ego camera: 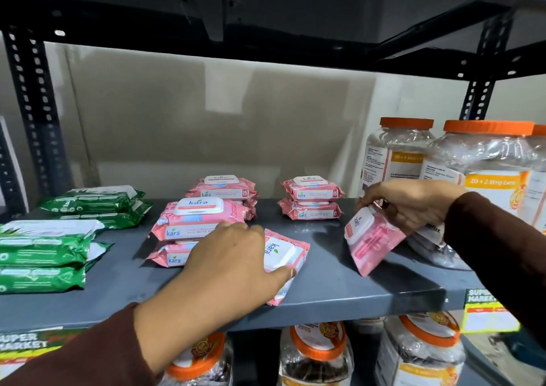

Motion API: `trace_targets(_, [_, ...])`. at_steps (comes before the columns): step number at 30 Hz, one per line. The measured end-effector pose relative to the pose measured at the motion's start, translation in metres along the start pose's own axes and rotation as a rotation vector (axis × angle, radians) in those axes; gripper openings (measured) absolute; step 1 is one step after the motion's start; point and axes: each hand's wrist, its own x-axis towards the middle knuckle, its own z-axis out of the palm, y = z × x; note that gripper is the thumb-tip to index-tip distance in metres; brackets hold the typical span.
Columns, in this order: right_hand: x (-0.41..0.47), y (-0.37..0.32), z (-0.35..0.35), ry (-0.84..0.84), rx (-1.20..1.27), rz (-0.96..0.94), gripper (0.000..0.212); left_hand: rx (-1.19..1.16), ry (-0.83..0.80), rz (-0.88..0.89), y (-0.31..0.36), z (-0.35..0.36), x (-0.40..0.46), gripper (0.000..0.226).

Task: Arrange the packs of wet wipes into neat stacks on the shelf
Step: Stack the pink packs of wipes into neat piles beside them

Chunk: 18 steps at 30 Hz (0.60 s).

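Note:
Pink wet-wipe packs sit on the grey shelf (339,285). My left hand (233,255) grips a loose pink pack (288,255) lying near the shelf's front edge. My right hand (413,205) holds another pink pack (370,239) tilted, its lower corner down near the shelf. A front stack of two pink packs (192,223) stands just left of my left hand. Two more pink stacks stand behind, one at mid-back (224,189) and one at right-back (311,201). Green pack stacks lie at the near left (44,255) and the back left (97,205).
Clear jars with orange lids (484,161) stand at the shelf's right end, close behind my right hand. More orange-lidded jars (319,353) fill the shelf below. Black slotted uprights (32,105) frame the sides. An upper shelf (266,7) hangs overhead. Yellow price tags (487,312) hang on the front edge.

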Motion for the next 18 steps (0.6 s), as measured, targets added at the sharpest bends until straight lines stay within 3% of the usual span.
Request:
trace_targets(7, [0.021,0.003,0.024,0.119,0.120,-0.073,0.030,-0.050,-0.098,-0.051,-0.005,-0.007,-0.003,0.046])
trace_targets(13, [0.027,-0.005,0.026,0.112,0.144,-0.155,0.025,-0.067,-0.185,-0.055,-0.016,-0.013,-0.008,0.044])
trace_targets(15, [0.026,-0.010,0.030,0.074,0.215,-0.168,0.018,-0.081,-0.205,-0.055,-0.020,-0.015,-0.009,0.042])
trace_targets(18, [0.030,-0.010,0.043,0.106,0.364,-0.214,0.026,-0.087,-0.216,-0.047,-0.022,-0.016,-0.009,0.041])
